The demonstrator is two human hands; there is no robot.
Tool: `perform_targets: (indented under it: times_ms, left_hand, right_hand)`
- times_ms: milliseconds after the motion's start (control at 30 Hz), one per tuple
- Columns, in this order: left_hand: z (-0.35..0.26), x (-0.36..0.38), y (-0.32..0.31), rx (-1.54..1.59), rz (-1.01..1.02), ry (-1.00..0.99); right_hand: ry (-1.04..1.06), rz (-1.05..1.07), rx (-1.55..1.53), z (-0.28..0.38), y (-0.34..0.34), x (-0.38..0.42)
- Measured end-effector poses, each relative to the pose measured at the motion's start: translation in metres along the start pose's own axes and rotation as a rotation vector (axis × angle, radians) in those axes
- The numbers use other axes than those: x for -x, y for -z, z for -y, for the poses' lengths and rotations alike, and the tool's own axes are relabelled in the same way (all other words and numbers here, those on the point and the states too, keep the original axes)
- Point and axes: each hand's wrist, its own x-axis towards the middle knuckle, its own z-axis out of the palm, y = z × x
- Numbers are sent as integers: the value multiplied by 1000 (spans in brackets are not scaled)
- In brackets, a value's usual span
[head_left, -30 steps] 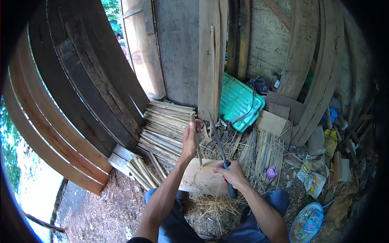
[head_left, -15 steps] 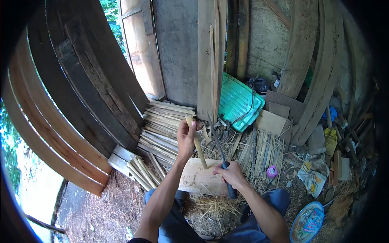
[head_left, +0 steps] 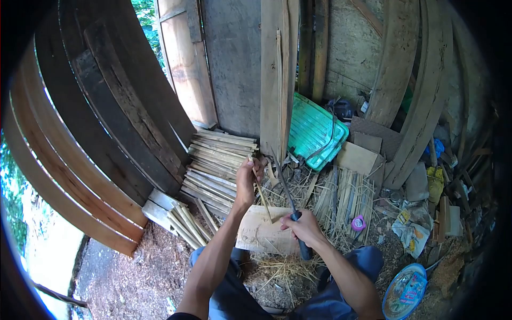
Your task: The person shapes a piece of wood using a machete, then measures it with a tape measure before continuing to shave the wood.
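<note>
My left hand (head_left: 247,178) is wrapped round the upper part of a thin bamboo strip (head_left: 264,200), which slants down to a pale wooden board (head_left: 261,239). The strip's lower end rests on or just above that board. In my right hand (head_left: 305,229) is the dark handle of a long knife (head_left: 287,188), its narrow blade pointing up and away, to the right of the strip. Some fibres lie on the board, which is between my knees.
Split bamboo pieces (head_left: 216,160) are stacked beyond my left hand, with more pieces (head_left: 186,226) nearer left. A green crate (head_left: 317,130) leans behind. Bamboo strips (head_left: 352,197), a pink round object (head_left: 358,223) and a blue-rimmed basin (head_left: 405,293) are on the right.
The strip has turned in my left hand and now shows a narrower side. My left fingers have shifted slightly; my right hand and the knife have hardly moved.
</note>
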Motion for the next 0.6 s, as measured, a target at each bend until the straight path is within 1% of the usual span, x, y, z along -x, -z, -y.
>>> perform_targets:
  times_ms: [33, 100, 133, 167, 200, 233, 267, 300, 333, 400, 433, 500, 533, 600]
  left_hand:
    - [-1, 1, -2, 0, -1, 1]
    - [-5, 2, -7, -181, -110, -50]
    - [-7, 3, -9, -180, -109, -49]
    - [-9, 3, -11, -354, -166, -130]
    - [-11, 3, -13, -527, -223, -213]
    - [-15, 1, -15, -526, -222, -213]
    - [-19, -1, -16, -651, -247, -325]
    - [-22, -1, -17, -775, -273, -438]
    - [-24, 0, -16, -774, -276, -438]
    - [-30, 3, -11, -952, -238, -501]
    - [-32, 3, -9, -951, -240, -499]
    - [-36, 6, -7, -1062, -209, -582]
    - [-39, 6, -6, -1052, -213, -533]
    - [-42, 6, -5, -1025, -201, -532]
  right_hand:
    - [9, 1, 14, 0, 0, 0]
    - [12, 11, 14, 2, -1, 1]
    - [14, 21, 13, 3, -1, 2]
    - [13, 19, 13, 5, -3, 3]
    - [30, 12, -64, 7, -4, 4]
    - [48, 5, -140, 8, -6, 4]
    - [49, 5, -140, 8, -6, 4]
    - [58, 18, -227, 8, -7, 5]
    - [67, 33, -312, 9, -7, 4]
    - [80, 56, -313, 14, -8, 7]
    - [93, 75, -316, 18, -7, 10]
    - [95, 89, -329, 26, -9, 19]
    - [103, 105, -341, 30, -10, 23]
    - [121, 102, -384, 36, -16, 28]
